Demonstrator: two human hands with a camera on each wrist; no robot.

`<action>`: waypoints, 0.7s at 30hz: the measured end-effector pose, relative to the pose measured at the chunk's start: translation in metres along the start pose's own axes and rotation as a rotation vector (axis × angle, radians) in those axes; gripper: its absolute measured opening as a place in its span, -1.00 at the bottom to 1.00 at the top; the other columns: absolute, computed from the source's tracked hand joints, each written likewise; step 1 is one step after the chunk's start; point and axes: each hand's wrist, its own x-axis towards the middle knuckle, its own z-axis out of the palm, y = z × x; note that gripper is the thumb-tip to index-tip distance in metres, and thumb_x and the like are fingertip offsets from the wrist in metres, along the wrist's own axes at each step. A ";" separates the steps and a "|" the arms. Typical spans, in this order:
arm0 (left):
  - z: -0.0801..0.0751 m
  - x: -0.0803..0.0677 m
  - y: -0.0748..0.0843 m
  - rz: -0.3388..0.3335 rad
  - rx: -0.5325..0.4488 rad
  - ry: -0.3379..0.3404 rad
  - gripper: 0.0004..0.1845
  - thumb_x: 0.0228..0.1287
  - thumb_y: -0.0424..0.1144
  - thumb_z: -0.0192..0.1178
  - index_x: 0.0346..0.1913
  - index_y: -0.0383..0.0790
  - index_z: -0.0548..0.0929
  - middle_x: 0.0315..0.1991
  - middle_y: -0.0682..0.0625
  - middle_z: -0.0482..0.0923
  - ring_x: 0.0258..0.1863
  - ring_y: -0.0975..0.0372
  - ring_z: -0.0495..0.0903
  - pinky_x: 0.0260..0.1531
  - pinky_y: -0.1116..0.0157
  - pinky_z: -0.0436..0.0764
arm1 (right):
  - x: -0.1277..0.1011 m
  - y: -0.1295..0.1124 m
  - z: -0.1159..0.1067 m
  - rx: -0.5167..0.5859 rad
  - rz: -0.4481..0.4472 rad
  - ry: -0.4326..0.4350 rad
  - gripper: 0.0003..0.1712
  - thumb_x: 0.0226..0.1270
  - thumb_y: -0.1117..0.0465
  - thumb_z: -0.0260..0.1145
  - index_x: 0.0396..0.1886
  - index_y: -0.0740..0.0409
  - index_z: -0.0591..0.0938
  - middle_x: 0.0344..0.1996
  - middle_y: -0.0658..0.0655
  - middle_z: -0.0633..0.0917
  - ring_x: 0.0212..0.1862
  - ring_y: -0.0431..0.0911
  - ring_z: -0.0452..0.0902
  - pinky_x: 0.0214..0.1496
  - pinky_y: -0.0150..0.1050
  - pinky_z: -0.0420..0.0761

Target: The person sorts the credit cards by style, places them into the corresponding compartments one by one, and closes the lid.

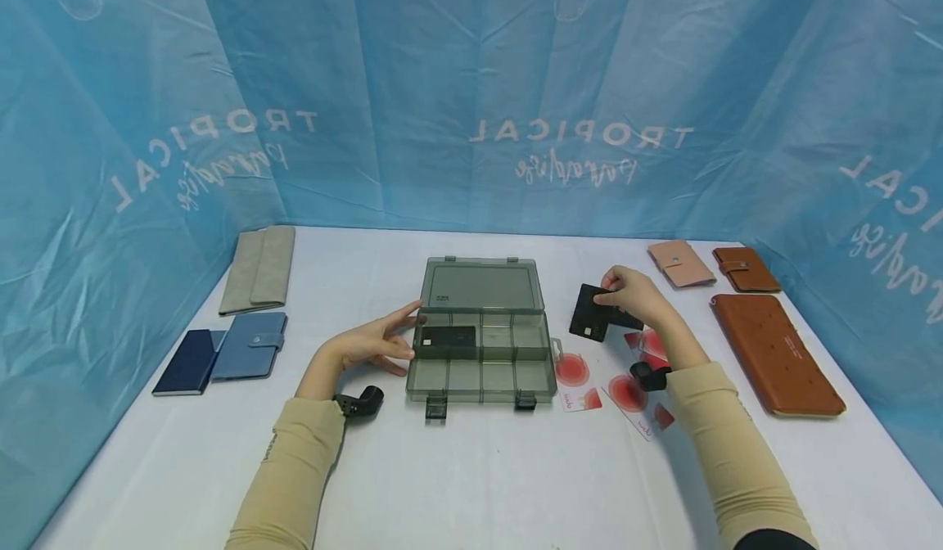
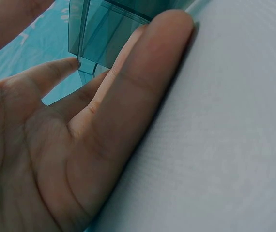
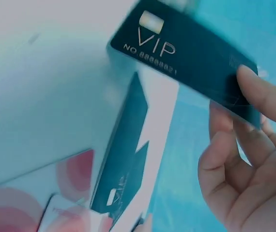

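The right hand [image 1: 632, 292] pinches a black card [image 1: 592, 313] by its far edge, thumb on top and fingers curled beneath, holding it tilted above the table [image 1: 471, 468] just right of the box [image 1: 482, 345]. The wrist view shows the card's face (it reads "VIP" with a number under it) [image 3: 186, 53] and the thumb tip [image 3: 264, 94] pressed on its corner. A second black card [image 3: 121, 159] lies on the table below it, beside the red-and-white cards [image 1: 615, 386] spread near the right forearm.

The left hand [image 1: 372, 341] lies with fingers straight and relaxed, holding nothing, its fingertips touching the left wall of the box; the left wrist view shows the fingers [image 2: 143, 82] flat along the table against the box corner [image 2: 87, 43]. The box is smoky clear plastic with its lid [image 1: 482, 284] standing open at the far side, and one black card [image 1: 445, 339] sits in its far-left compartment.

At the far left lie a grey wallet [image 1: 258, 270] and, nearer, two blue wallets [image 1: 221, 352]. At the far right are a pink wallet [image 1: 680, 263], a small brown wallet [image 1: 744, 268] and a long brown wallet [image 1: 775, 352].
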 end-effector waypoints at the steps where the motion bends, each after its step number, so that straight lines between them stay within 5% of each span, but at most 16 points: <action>1: 0.000 0.000 0.000 -0.003 0.000 0.002 0.07 0.14 -0.37 0.27 0.47 0.10 -0.29 0.45 -0.23 -0.36 -0.25 0.18 0.54 -0.12 0.01 0.61 | 0.000 -0.001 -0.001 0.051 0.018 0.013 -0.73 0.24 0.22 0.28 -0.27 0.26 0.38 -0.39 0.19 0.50 -0.36 -0.01 0.36 -0.34 -0.20 0.46; 7: 0.001 0.001 0.000 -0.010 0.001 0.015 0.07 0.12 -0.37 0.28 0.47 0.14 -0.26 0.46 -0.19 -0.33 -0.25 0.16 0.54 -0.14 0.01 0.62 | -0.004 -0.014 -0.003 0.216 0.053 0.095 -0.55 0.28 0.25 0.24 0.09 0.25 0.31 -0.27 0.22 0.50 -0.33 -0.02 0.39 -0.24 -0.16 0.50; 12: 0.001 0.000 -0.001 -0.006 0.000 0.014 0.08 0.12 -0.36 0.29 0.47 0.13 -0.27 0.46 -0.19 -0.34 -0.26 0.16 0.54 -0.14 0.00 0.62 | -0.008 -0.034 0.001 0.315 -0.016 0.026 -0.21 0.23 0.37 0.25 0.40 0.11 0.11 -0.30 0.20 0.42 -0.34 -0.03 0.39 -0.16 -0.10 0.51; 21: 0.001 0.002 -0.002 -0.002 0.000 0.020 0.08 0.11 -0.34 0.31 0.47 0.12 -0.25 0.45 -0.20 -0.32 -0.26 0.17 0.55 -0.14 0.02 0.62 | -0.011 -0.059 0.026 0.360 -0.097 -0.096 -0.70 0.36 0.25 0.14 0.05 0.23 0.47 -0.15 0.27 0.50 -0.25 0.08 0.39 -0.05 0.08 0.47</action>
